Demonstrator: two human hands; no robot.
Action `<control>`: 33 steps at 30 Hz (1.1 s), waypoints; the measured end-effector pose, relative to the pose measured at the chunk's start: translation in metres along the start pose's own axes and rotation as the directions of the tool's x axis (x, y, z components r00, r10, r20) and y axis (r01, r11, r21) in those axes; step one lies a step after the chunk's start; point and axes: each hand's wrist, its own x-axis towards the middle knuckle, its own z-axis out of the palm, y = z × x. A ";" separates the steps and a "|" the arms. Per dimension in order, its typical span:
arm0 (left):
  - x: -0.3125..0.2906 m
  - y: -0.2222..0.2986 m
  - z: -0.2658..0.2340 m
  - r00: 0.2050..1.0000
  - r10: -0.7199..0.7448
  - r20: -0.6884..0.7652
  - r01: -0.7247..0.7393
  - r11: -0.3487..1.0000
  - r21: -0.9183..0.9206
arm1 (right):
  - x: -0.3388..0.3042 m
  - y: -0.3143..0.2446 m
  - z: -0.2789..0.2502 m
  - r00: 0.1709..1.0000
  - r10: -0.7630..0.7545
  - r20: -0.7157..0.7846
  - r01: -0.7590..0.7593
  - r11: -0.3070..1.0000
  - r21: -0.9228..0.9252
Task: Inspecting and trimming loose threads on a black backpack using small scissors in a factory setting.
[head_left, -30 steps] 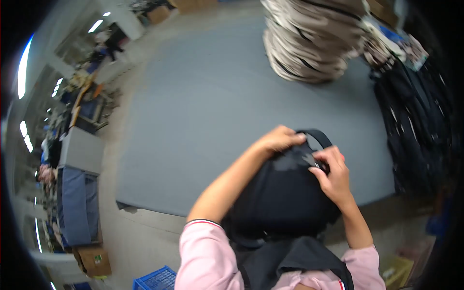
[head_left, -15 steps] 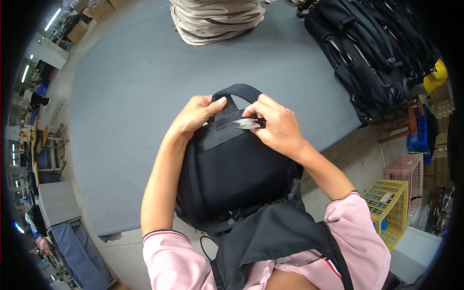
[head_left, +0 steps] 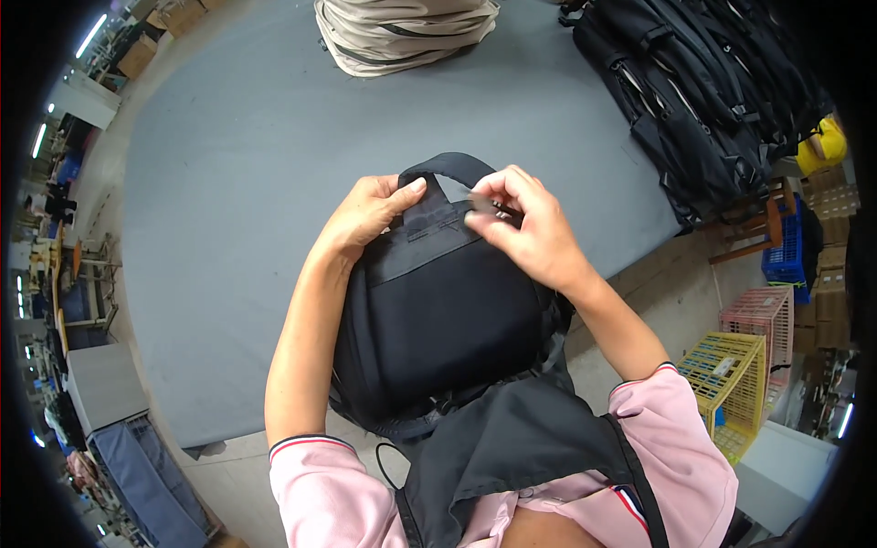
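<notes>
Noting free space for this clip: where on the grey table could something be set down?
Bare: grey table left of the black bag, and between that bag and the beige stack. Crowded: upper right, under piled black bags.

I see matt black cloth on the bag (head_left: 438, 315), smooth across its panel, and dull fabric on its handle (head_left: 454, 163). The snips (head_left: 481, 202) blur, but look metallic. I make out matt grey cloth over the table (head_left: 247, 173), wrinkled beige fabric (head_left: 402, 41), and a yellow plastic crate (head_left: 729, 374).
</notes>
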 end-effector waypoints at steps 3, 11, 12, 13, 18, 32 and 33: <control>0.000 0.000 0.002 1.000 0.009 0.006 -0.009 1.000 -0.013 | -0.019 -0.007 -0.006 0.993 0.116 0.028 -0.097 0.922 -0.374; -0.004 0.003 0.003 0.999 0.038 0.027 -0.039 0.999 0.015 | -0.023 0.008 -0.003 0.978 -0.210 0.000 0.183 0.851 -0.492; -0.003 0.000 0.002 0.999 0.047 0.020 -0.047 0.999 0.002 | -0.022 0.009 -0.003 0.969 -0.246 -0.008 0.212 0.852 -0.478; -0.002 -0.002 0.003 0.998 0.054 0.013 -0.054 0.998 -0.012 | -0.021 0.009 -0.003 0.970 -0.244 -0.010 0.210 0.853 -0.478; -0.003 -0.003 0.006 0.998 0.066 0.010 -0.066 0.997 -0.028 | -0.021 0.007 0.002 0.969 -0.247 0.029 0.237 0.881 -0.408; -0.003 -0.002 0.006 0.998 0.062 0.012 -0.063 0.998 0.032 | -0.013 0.001 0.016 0.994 -0.107 0.013 0.106 0.947 -0.304; -0.003 -0.001 0.010 0.997 0.072 0.011 -0.072 0.997 0.011 | -0.011 0.001 0.016 0.994 -0.107 0.012 0.105 0.946 -0.306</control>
